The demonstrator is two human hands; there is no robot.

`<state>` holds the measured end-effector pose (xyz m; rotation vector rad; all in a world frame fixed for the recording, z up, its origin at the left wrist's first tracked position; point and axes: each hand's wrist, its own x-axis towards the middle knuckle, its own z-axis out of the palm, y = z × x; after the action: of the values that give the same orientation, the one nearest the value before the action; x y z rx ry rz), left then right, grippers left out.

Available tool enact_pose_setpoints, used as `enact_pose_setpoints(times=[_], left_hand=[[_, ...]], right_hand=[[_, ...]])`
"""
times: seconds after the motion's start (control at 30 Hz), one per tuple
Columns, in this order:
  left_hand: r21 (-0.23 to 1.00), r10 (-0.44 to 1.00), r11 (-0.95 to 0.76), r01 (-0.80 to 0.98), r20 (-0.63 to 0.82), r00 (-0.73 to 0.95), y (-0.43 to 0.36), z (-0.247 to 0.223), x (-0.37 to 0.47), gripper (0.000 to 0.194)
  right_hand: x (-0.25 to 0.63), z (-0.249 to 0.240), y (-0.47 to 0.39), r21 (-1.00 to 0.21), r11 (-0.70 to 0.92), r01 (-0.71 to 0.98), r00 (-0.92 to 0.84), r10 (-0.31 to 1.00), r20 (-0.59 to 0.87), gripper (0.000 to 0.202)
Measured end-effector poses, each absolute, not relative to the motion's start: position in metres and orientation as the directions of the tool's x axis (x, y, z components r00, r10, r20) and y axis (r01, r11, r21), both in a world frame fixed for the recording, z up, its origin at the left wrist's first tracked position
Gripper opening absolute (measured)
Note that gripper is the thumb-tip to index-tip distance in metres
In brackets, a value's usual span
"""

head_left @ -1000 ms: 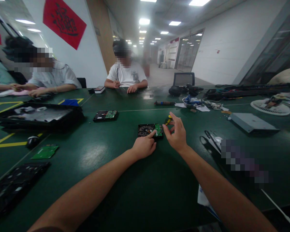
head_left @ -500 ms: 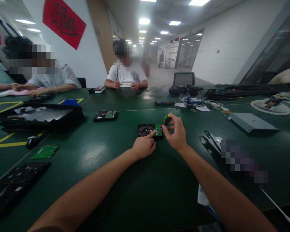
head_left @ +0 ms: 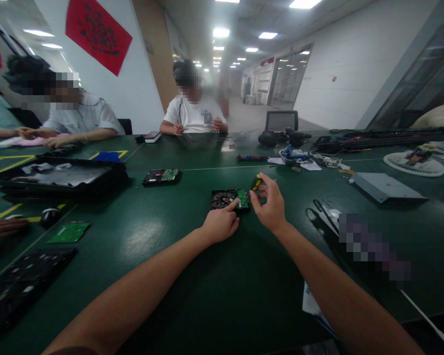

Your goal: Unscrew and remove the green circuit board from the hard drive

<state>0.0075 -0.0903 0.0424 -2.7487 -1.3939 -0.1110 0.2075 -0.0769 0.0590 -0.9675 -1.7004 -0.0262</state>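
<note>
A hard drive (head_left: 222,199) lies on the green table in front of me, its black metal body to the left and a green circuit board to the right. My left hand (head_left: 220,226) steadies it from the near side. The index finger is stretched out onto the board, while the other fingers curl in. Over the drive's right end, my right hand (head_left: 271,203) is closed around a small screwdriver (head_left: 257,182) with a black and yellow handle. The handle leans up and to the right; its tip is too small to make out.
Another hard drive (head_left: 161,177) lies beyond, to the left. A black tray (head_left: 59,177), a loose green circuit board (head_left: 69,232) and a computer mouse (head_left: 51,217) are on the left. A grey metal box (head_left: 388,187) stands at right. A co-worker's hand (head_left: 3,231) rests at the left edge.
The screwdriver handle has turned slightly in my right hand, which has barely shifted. My left hand stays put. A co-worker's hand has come in at the left edge.
</note>
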Motion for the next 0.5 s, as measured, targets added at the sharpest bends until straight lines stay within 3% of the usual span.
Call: enact_pose_setpoints(times=[0.5], left_hand=[[-0.007, 0.815, -0.577, 0.817, 0.070, 0.576, -0.0917, 0.0443, 0.0085, 0.041]], right_hand=[[0.2080, 0.0549, -0.0743, -0.460, 0.674, 0.578, -0.045, 0.590, 0.806, 0.061]])
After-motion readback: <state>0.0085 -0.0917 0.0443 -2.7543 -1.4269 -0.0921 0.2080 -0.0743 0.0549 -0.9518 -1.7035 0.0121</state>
